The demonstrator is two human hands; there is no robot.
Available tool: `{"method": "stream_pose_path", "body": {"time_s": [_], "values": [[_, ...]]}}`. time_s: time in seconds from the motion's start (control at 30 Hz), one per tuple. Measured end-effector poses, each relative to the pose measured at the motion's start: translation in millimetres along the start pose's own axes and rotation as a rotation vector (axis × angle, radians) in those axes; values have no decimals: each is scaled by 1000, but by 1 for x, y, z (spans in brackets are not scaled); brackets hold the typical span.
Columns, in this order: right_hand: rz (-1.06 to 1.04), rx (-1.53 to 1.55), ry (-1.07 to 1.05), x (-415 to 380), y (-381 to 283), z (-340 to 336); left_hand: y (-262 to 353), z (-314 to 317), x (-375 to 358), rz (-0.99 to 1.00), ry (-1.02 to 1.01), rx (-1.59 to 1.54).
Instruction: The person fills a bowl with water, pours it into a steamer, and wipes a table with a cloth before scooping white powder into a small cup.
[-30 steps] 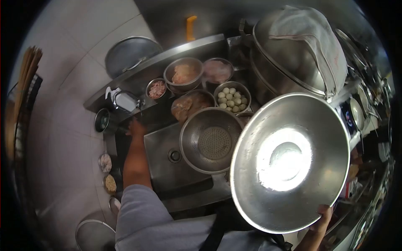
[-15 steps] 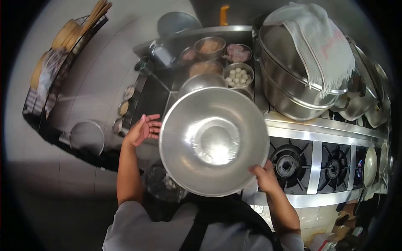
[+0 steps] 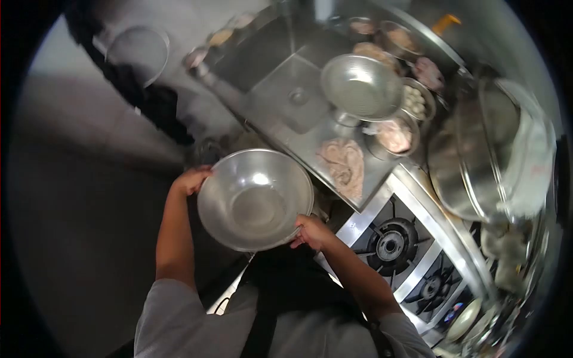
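Observation:
A large metal bowl [image 3: 256,206] with nothing in it is held in front of my body, its open side up. My left hand [image 3: 194,180] grips its rim at the upper left. On the lower right rim, my right hand [image 3: 310,231] is closed round the edge. Beyond the bowl, a piece of pale raw meat [image 3: 343,167] lies on the metal sink counter [image 3: 298,140]. A second metal bowl [image 3: 362,86] rests farther back, beside a bowl of white balls [image 3: 414,101] and a bowl of raw meat [image 3: 394,136].
Gas burners [image 3: 392,245] are at the right, below a large steel pot [image 3: 471,155] with a white cloth [image 3: 534,161]. The sink basin [image 3: 289,89] lies ahead. A round strainer [image 3: 138,56] is at the upper left.
The view has turned towards the left. The large bowl has come lower and closer to my body, uncovering the sink and the meat. My left hand, open before, has taken hold of the rim.

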State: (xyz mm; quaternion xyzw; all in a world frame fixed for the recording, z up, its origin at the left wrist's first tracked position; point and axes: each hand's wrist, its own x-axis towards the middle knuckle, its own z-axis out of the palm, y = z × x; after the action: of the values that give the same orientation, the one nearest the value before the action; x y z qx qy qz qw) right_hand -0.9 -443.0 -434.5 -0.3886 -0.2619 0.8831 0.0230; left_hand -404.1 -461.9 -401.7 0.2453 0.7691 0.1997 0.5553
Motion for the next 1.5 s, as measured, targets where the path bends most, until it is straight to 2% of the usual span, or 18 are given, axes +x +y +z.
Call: {"method": "stream_pose_path", "body": {"time_s": [0.07, 0.2, 0.47, 0.53, 0.63, 0.7, 0.8, 0.9, 1.0, 1.03, 1.07, 1.1, 1.2, 1.27, 1.33, 1.43, 1.47, 1.5], "values": [[77, 27, 7, 34, 17, -9, -71, 7, 56, -20, -33, -301], [207, 196, 104, 119, 73, -60, -159, 64, 102, -211, 240, -475], [-154, 408, 558, 250, 110, -162, -299, 191, 163, -437, 187, -460], [-239, 410, 566, 275, 114, -185, -349, 219, 195, -208, 137, -50], [-301, 608, 706, 301, 100, -205, -370, 242, 205, -128, 298, -37], [-353, 274, 889, 312, 97, -223, -393, 247, 220, -90, 287, 113], [-620, -795, 991, 378, 185, -407, -389, 243, 223, -152, 330, 79], [-676, -1043, 1182, 395, 206, -475, -393, 247, 235, -118, 343, 89], [-533, 536, 1149, 324, 68, -246, -382, 254, 237, -169, 273, 100], [-529, 539, 1143, 327, 66, -255, -372, 251, 232, -193, 246, 86], [-206, -399, 1399, 330, 60, -277, -410, 269, 252, -160, 210, 161], [177, -1358, 1442, 334, 54, -303, -370, 254, 232, -243, 193, 46], [127, -1629, 1394, 351, 43, -383, -382, 266, 235, -218, 194, -56], [-265, -1420, 1378, 374, 55, -479, -375, 267, 224, -203, 283, -46], [-1230, -1000, 917, 427, 83, -616, -384, 271, 224, -164, 314, -32], [-843, 136, 814, 395, 44, -522, -404, 277, 228, -194, 294, -13], [-845, 139, 814, 390, 35, -501, -408, 278, 227, -217, 285, -11], [-801, -264, 916, 383, 29, -485, -414, 281, 227, -214, 284, -7]]}}
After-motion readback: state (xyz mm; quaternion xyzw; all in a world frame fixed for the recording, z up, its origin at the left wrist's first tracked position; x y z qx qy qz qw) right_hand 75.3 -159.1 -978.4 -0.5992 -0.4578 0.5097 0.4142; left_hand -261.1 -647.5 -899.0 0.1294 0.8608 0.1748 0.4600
